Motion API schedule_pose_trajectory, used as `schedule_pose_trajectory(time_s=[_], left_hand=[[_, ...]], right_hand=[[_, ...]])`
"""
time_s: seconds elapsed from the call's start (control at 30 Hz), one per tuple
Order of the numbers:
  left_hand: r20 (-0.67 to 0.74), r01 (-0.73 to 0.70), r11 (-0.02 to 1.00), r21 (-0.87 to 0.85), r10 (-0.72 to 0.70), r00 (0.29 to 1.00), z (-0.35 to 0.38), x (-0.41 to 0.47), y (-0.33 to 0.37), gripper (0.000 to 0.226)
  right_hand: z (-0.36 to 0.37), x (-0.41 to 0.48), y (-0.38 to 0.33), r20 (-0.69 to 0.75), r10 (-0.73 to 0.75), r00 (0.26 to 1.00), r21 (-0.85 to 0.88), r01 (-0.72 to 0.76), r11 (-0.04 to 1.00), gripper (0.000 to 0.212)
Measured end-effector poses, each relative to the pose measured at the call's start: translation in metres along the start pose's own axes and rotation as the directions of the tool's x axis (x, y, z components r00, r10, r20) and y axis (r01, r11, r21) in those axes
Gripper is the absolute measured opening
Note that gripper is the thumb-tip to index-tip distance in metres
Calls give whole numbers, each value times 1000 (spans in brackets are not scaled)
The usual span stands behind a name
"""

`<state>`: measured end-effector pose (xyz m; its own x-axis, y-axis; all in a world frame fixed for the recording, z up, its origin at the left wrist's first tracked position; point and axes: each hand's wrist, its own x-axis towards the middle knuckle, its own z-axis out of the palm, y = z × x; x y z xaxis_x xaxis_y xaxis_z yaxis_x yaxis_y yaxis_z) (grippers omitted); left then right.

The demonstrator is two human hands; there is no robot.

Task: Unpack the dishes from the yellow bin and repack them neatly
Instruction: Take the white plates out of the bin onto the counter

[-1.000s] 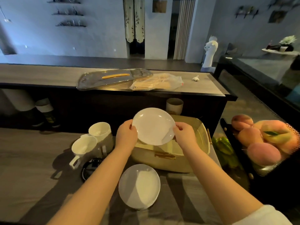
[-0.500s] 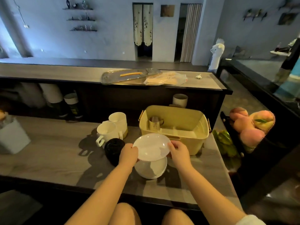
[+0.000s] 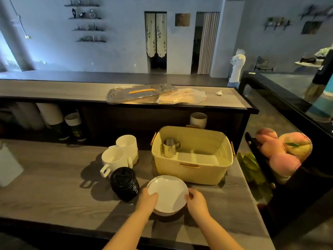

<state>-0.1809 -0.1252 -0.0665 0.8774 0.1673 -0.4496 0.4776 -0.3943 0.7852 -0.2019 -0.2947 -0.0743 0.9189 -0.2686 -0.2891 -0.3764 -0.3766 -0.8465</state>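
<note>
Between the fingers (image 3: 153,195) of both hands lies a white plate (image 3: 168,193), set atop a second plate (image 3: 164,213) on the desk (image 3: 54,186). The left hand (image 3: 146,202) curls over its left rim, and the right hand (image 3: 196,202) pinches its right rim. Just beyond the fingers stands the yellow bin (image 3: 191,175) with a metal pitcher (image 3: 169,147) upright in its left end, while a stack of black lids (image 3: 124,183) and white mugs (image 3: 113,157) sit left of the left fingers.
</note>
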Motion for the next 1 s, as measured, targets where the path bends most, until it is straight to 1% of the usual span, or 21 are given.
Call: schedule_pose_trajectory(time_s=[0.07, 0.17, 0.23, 0.3, 0.37, 0.43, 0.5, 0.53, 0.6, 0.7, 0.73, 0.77, 0.83, 0.87, 0.93, 1.0], left_hand=[[-33, -2, 1000, 26, 3, 999, 5, -1, 0, 54], [-74, 22, 996, 88, -15, 997, 8, -4, 2, 59], [-70, 46, 994, 102, -39, 997, 8, -4, 1, 61], [-50, 64, 992, 111, -59, 997, 7, -3, 2, 66], [-33, 63, 994, 84, -60, 998, 7, -3, 4, 72], [-24, 51, 998, 47, -50, 998, 7, -4, 5, 75], [-31, 41, 999, 35, -40, 999, 7, -3, 5, 71], [-32, 47, 998, 32, -45, 998, 6, -3, 4, 70], [-13, 64, 997, 34, -63, 998, 3, -4, 4, 69], [11, 71, 997, 38, -71, 997, -2, -5, 1, 70], [5, 66, 997, 42, -67, 998, -3, -5, 0, 69], [-6, 63, 997, 49, -63, 998, -4, -3, -1, 68], [-24, 71, 996, 59, -70, 997, -8, -1, -3, 64], [-28, 77, 995, 65, -75, 997, -9, -2, -4, 62], [-32, 80, 994, 74, -78, 996, -13, -2, -6, 60], [-35, 66, 994, 83, -63, 997, -16, -3, -7, 59]], right_hand=[[2, 0, 1, 37, 8, 999, 23, -9, 1000, 31], [4, -1, -2, 88, 23, 996, -26, -20, 999, 33], [5, -3, -4, 114, 23, 993, -66, -16, 998, 35], [4, -4, -6, 129, 23, 991, -55, -16, 998, 37], [3, -6, -11, 169, 22, 985, -31, -17, 999, 37], [4, -10, -16, 237, 45, 971, 48, -58, 997, 38], [7, -14, -19, 319, 74, 945, 194, -142, 971, 42], [8, -15, -20, 338, 75, 938, 251, -167, 954, 45], [8, -17, -21, 352, 66, 933, 297, -179, 938, 49], [8, -21, -23, 411, 19, 911, 356, -180, 917, 41], [8, -22, -24, 426, 12, 904, 372, -187, 909, 43], [10, -21, -23, 433, 21, 901, 376, -202, 904, 53], [16, -15, -20, 430, 71, 900, 391, -256, 884, 86], [19, -14, -19, 430, 86, 898, 395, -273, 877, 95], [24, -11, -18, 435, 103, 895, 396, -293, 870, 98], [27, -8, -18, 413, 130, 901, 357, -291, 888, 92]])
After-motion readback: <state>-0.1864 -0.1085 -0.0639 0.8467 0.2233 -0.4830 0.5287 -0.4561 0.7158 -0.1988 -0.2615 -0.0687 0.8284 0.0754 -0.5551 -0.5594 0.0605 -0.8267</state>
